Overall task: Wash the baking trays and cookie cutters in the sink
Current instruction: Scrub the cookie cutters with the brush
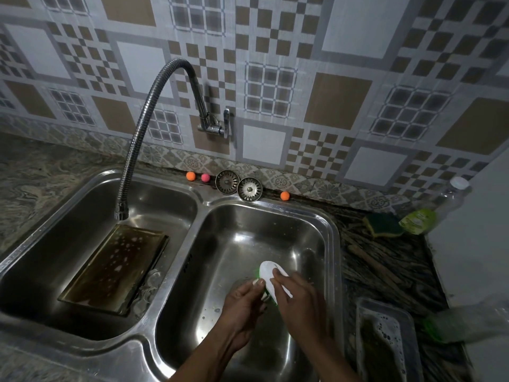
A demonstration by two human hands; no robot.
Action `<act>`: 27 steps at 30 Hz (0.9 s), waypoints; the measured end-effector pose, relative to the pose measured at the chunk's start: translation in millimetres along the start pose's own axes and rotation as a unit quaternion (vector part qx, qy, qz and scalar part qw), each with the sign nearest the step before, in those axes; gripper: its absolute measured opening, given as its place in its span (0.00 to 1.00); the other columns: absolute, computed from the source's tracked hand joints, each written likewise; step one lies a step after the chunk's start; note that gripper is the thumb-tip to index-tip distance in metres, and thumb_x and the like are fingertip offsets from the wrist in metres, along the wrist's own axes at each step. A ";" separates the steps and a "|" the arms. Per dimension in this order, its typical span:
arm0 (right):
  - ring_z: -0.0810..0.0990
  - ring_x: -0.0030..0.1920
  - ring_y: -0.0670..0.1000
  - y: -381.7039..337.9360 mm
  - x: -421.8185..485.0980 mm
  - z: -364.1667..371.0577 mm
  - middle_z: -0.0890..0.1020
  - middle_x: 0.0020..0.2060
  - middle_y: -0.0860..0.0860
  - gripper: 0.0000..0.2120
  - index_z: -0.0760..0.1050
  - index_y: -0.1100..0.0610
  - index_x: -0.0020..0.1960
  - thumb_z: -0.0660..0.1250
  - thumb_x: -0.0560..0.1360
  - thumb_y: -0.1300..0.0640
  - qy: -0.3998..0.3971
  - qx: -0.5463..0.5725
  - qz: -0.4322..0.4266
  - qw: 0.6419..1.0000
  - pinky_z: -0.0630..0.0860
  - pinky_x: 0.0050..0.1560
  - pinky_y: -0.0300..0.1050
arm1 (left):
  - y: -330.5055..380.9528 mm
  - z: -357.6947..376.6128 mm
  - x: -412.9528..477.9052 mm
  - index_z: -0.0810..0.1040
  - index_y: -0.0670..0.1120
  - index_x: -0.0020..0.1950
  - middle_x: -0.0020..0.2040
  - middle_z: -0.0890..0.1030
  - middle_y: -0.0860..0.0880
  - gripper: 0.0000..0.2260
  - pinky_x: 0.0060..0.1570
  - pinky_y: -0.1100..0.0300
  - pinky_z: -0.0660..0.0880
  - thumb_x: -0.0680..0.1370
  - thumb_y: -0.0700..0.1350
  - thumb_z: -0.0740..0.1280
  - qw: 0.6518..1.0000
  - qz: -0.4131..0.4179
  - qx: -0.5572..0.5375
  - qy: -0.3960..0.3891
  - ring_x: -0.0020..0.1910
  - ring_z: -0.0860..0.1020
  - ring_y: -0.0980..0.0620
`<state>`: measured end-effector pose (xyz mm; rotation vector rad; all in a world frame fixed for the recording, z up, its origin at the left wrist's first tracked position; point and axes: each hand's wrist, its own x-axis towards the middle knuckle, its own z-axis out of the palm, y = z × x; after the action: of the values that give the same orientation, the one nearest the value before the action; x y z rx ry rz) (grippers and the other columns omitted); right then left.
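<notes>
Over the right sink basin (316,244), my right hand (300,301) grips a white-backed scrub brush (268,270) with green bristles. My left hand (242,301) pinches a small item against the brush's underside; the item is mostly hidden, so I cannot tell what it is. A soapy, dark baking tray (115,268) leans tilted in the left basin (55,257) under the flexible tap spout (121,212). A second tray (385,343) with suds lies on the counter at the right.
Two metal sink strainers (238,186) and three small orange and pink balls (190,176) sit on the back ledge. A green sponge (382,224) and a plastic soap bottle (432,213) stand at back right. A clear plastic bag (468,323) lies at right.
</notes>
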<state>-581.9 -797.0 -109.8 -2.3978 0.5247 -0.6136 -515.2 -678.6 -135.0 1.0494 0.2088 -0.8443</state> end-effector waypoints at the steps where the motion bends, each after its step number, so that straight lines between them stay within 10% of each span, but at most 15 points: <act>1: 0.82 0.43 0.46 -1.9 -0.5 1.7 0.84 0.45 0.48 0.11 0.84 0.52 0.56 0.71 0.74 0.55 0.010 0.006 0.003 1.000 0.72 0.43 0.32 | 2.0 0.6 0.0 0.80 0.36 0.59 0.54 0.82 0.36 0.18 0.44 0.54 0.75 0.73 0.44 0.71 1.000 -0.003 -0.002 0.002 0.48 0.80 0.43; 9: 0.79 0.45 0.35 -3.6 -0.6 3.7 0.83 0.44 0.43 0.08 0.84 0.52 0.53 0.72 0.75 0.57 0.006 0.113 0.115 0.987 0.71 0.44 0.25 | 4.6 -14.6 3.4 0.79 0.35 0.62 0.58 0.80 0.33 0.15 0.60 0.44 0.75 0.77 0.41 0.67 1.000 -0.015 -0.027 0.000 0.54 0.80 0.38; 27: 0.78 0.43 0.36 -7.3 -1.4 8.8 0.83 0.43 0.43 0.07 0.85 0.55 0.52 0.72 0.75 0.58 -0.003 0.109 0.117 0.987 0.69 0.43 0.22 | 0.2 -10.5 0.0 0.79 0.37 0.62 0.58 0.82 0.36 0.14 0.53 0.49 0.78 0.79 0.40 0.65 1.000 -0.011 0.002 -0.020 0.57 0.80 0.38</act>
<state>-576.7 -786.9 -111.8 -2.0944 0.6873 -0.5312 -512.7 -669.9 -140.2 1.0348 0.1855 -0.8855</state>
